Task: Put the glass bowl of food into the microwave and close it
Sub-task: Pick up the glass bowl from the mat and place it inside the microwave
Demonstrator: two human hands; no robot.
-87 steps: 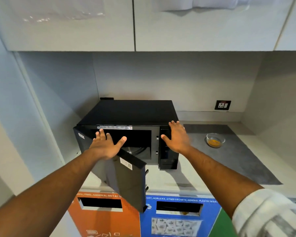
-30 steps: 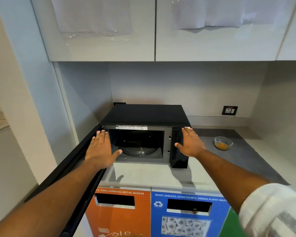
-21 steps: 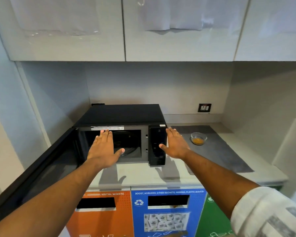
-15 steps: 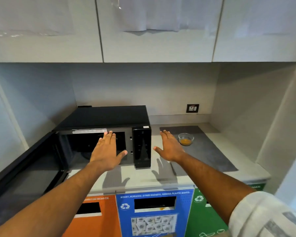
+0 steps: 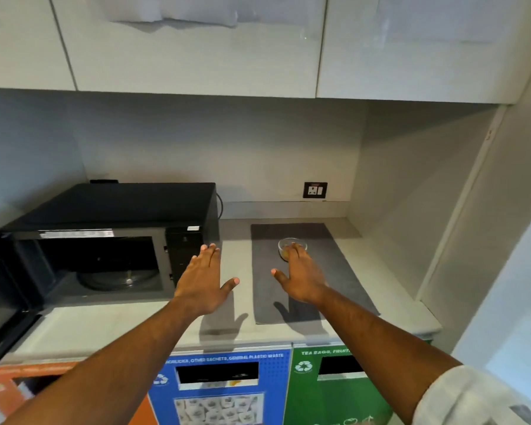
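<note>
One microwave (image 5: 111, 240) is sitting on the counter, with one door (image 5: 0, 302) hanging open and one glass turntable (image 5: 120, 279) lying inside. One glass bowl (image 5: 290, 245) is resting on one grey mat (image 5: 334, 271). Two hands are showing: one left hand (image 5: 201, 285) and one right hand (image 5: 301, 276). One wall socket (image 5: 314, 190) is sitting on the back wall. Three bin fronts are lining up below: one orange (image 5: 13, 381), one blue (image 5: 221, 391), one green (image 5: 334, 384).

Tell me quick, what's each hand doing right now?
Left hand: open, flat, holding nothing.
Right hand: open, fingers reaching over the glass bowl, not gripping it.
</note>
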